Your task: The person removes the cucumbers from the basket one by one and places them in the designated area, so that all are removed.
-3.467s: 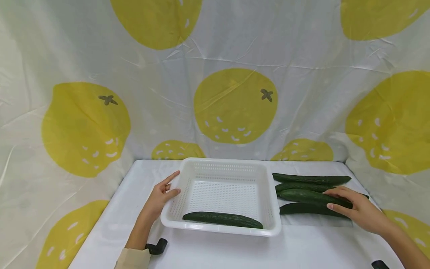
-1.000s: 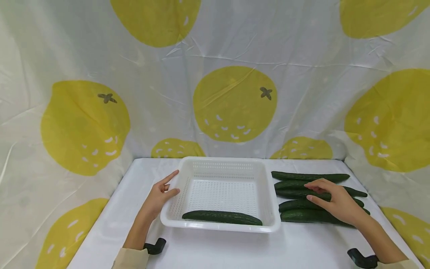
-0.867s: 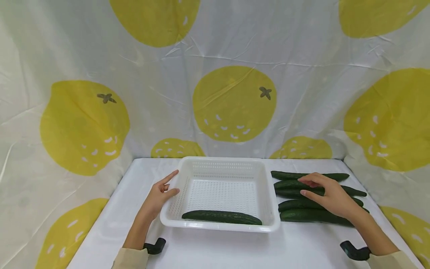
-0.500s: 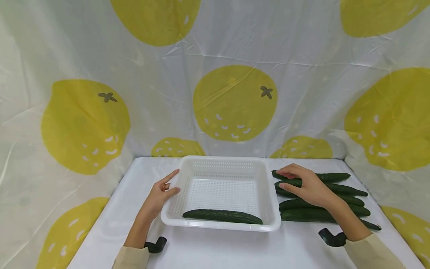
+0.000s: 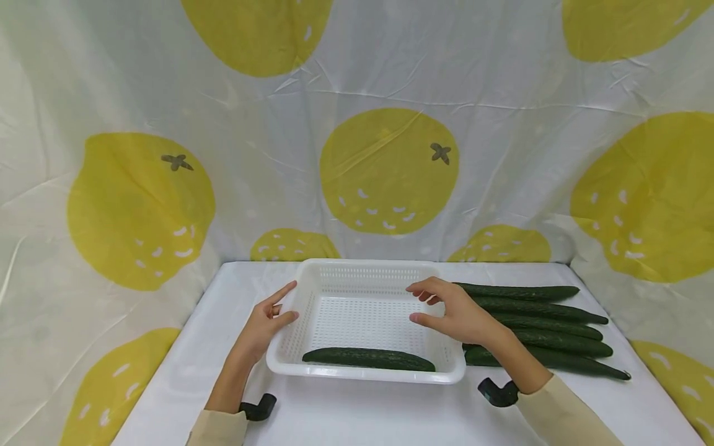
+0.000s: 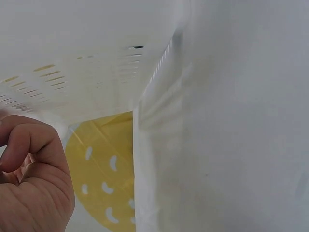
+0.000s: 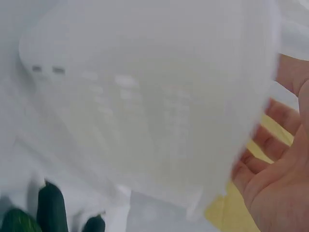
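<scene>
A white perforated plastic basket (image 5: 365, 371) stands mid-table, with one green cucumber (image 5: 368, 358) lying along its near side. At the left rim my left hand (image 5: 262, 328) holds the basket, index finger stretched along the edge and thumb at the rim; its other fingers look curled in the left wrist view. My right hand (image 5: 460, 314) hovers over the basket's right rim, fingers and thumb apart, holding nothing. Beyond it, to the right of the basket, several cucumbers (image 5: 549, 310) lie side by side, their left ends partly hidden by the hand and forearm.
White cloth covers the table (image 5: 390, 415). A white curtain (image 5: 502, 155) printed with yellow lemons rises behind and at both sides. Black wrist-worn devices (image 5: 498, 393) sit at both wrists.
My right hand has let go of a cucumber and moved left from the row to over the basket's right rim. The row's cucumbers have shifted, one now nearest the front. The left hand stays.
</scene>
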Demonstrator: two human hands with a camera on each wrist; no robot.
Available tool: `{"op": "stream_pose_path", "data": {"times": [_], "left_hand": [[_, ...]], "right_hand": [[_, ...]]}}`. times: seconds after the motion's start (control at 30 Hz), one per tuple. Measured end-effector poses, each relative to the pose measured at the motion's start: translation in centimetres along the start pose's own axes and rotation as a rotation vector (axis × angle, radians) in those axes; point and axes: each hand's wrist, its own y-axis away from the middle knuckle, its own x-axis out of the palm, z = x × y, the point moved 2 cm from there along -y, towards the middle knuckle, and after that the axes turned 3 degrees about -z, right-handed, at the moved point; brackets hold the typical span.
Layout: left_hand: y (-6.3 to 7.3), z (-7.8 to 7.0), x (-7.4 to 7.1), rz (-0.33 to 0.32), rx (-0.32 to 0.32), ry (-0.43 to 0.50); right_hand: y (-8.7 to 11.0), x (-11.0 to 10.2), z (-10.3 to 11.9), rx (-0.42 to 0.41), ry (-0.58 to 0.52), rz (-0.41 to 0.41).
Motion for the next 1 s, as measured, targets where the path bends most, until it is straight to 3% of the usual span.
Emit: {"op": "stream_pose_path", "data": {"times": [0.4, 0.73, 1.0], "left_hand": [[0.1, 0.1, 0.1, -0.023, -0.009, -0.012], [0.1, 0.4, -0.1, -0.014, 0.003, -0.013], [0.0, 0.4, 0.2, -0.012, 0.004, 0.002]], "right_hand": [[-2.1, 4.9, 2.0, -0.049, -0.032, 0.107], [-3.6, 8.2, 2.6, 0.009, -0.053, 0.239], [-3.8, 9.4, 2.3, 0.016, 0.061, 0.337]]}}
